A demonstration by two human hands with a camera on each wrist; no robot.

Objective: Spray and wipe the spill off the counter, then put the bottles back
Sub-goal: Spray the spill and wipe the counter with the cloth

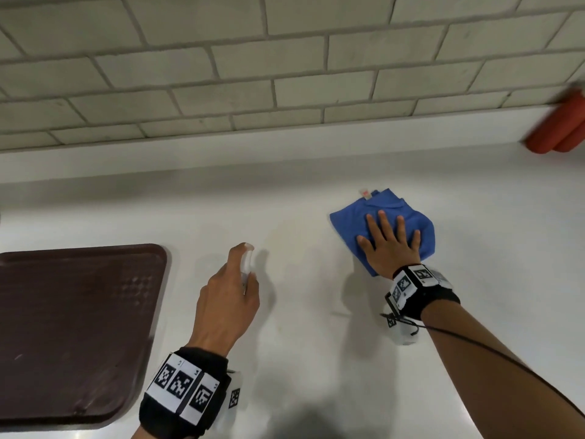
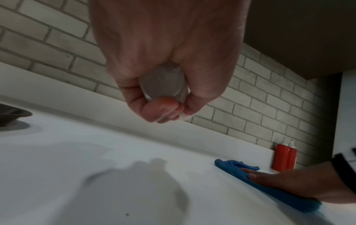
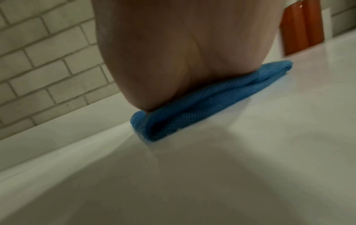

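Note:
My left hand point(image 1: 228, 294) grips a small clear spray bottle point(image 1: 246, 264) above the white counter point(image 1: 285, 359), with the index finger on top of its nozzle. The left wrist view shows the bottle's round clear base point(image 2: 163, 80) wrapped by my curled fingers point(image 2: 163, 109). My right hand point(image 1: 391, 242) lies flat with spread fingers on a folded blue cloth point(image 1: 354, 220) and presses it onto the counter at the right. In the right wrist view my palm point(image 3: 183, 53) sits on the blue cloth point(image 3: 192, 109). No spill shows clearly on the counter.
A dark brown tray point(image 1: 72, 327) lies on the counter at the left. Two red bottles point(image 1: 560, 128) stand against the brick wall at the far right, also in the left wrist view as red bottles point(image 2: 284, 156). A low white ledge runs along the wall.

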